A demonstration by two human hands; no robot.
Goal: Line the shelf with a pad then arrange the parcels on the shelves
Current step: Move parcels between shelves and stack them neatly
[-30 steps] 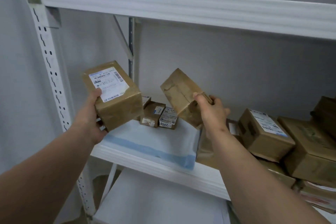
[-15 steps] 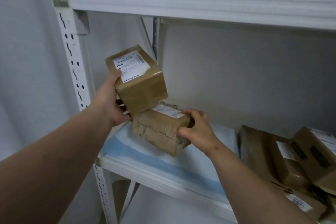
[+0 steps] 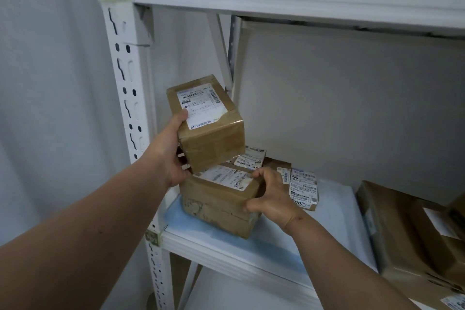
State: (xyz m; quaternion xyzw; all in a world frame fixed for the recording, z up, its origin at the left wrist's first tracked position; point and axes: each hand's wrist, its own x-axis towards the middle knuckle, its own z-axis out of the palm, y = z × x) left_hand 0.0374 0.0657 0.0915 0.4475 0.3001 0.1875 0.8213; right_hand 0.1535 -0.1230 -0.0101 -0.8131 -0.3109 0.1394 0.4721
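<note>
left hand: we see the left hand [image 3: 173, 158] clamped on the taped brown cardboard parcel with a white shipping label [image 3: 205, 122], thumb on the label, fingers curled under; parcel held in the air, tilted.
right hand: right hand [image 3: 270, 196] grips the right end of the scuffed brown cardboard parcel lying flat [image 3: 219, 202], fingers curled over its top edge.
lower parcel: sits on the white-and-blue foam pad [image 3: 276, 251] lining the white metal shelf [image 3: 226, 253], near the left upright.
key relation: held parcel is directly above the flat one, its lower corner just about touching; both long axes run roughly front-left to back-right. We judge stacking comes next, left hand nearer.
behind: small labelled brown packets [image 3: 300, 187] at the back.
right side: more brown cardboard boxes [image 3: 412, 236], off the pad as far as we can tell.
</note>
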